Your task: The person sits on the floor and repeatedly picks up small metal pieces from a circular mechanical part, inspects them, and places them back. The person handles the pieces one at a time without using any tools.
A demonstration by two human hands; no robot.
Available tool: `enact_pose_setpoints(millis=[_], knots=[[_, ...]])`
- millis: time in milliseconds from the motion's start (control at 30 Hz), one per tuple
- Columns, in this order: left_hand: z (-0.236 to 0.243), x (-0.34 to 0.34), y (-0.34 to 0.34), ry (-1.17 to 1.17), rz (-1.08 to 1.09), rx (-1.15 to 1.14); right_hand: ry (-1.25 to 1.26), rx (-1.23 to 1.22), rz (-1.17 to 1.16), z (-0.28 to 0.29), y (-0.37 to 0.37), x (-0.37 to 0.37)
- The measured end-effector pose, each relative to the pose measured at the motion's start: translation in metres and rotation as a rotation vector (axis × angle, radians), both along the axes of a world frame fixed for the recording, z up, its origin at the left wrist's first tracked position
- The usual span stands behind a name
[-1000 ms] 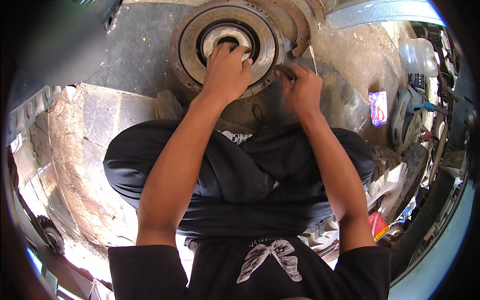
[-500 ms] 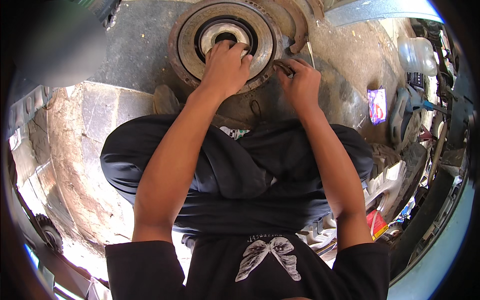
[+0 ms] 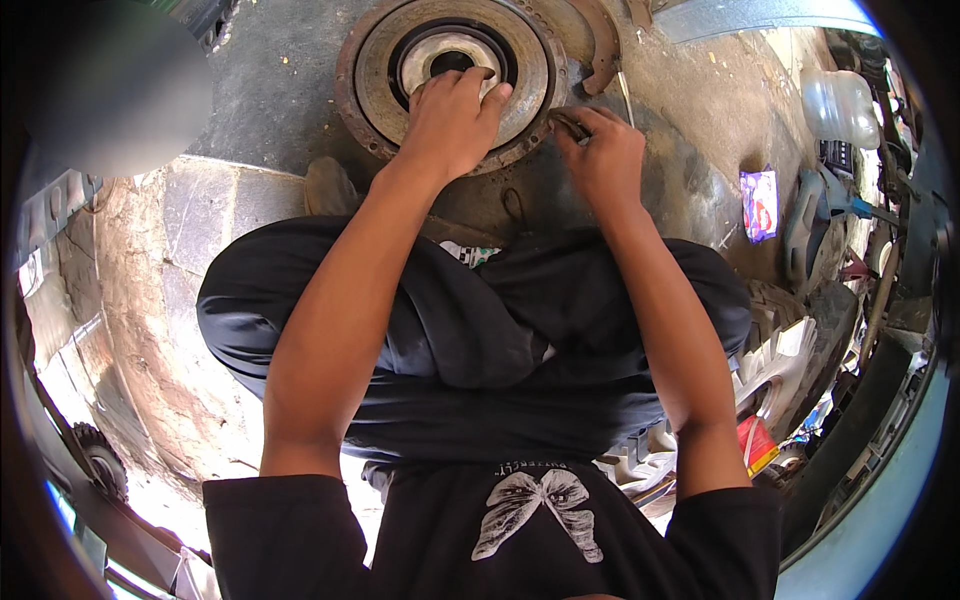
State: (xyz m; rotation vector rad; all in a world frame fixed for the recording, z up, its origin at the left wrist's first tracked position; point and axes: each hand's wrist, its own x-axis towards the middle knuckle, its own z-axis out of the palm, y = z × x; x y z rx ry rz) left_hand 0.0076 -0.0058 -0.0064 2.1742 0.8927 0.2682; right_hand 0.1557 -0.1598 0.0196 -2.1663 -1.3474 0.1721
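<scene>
At upper centre, on the floor: round metal drum, with left hand over its near side, fingers bent toward the pale hub; cannot tell if gripping something. Just beside the drum's right rim: small dark piece, pinched narrowly between thumb and fingers of right hand. Farther right: purple packet, then clear plastic bottle.

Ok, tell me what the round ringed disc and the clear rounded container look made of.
Round grey-brown ringed disc: metal, likely iron or steel; bare face gleams dully, rim looks rusty. Clear rounded container: probably plastic, shiny and see-through, though glass is possible.
</scene>
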Motion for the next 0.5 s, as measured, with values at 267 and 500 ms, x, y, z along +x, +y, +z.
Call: enact_pose_setpoints(millis=[267,500], knots=[[0.004,-0.001,0.001,0.065,-0.044,0.024,0.017,-0.009,-0.032,-0.003,0.0,0.004],[0.002,-0.001,0.002,0.081,-0.06,-0.006,-0.022,0.027,-0.003,-0.008,-0.002,0.009]])
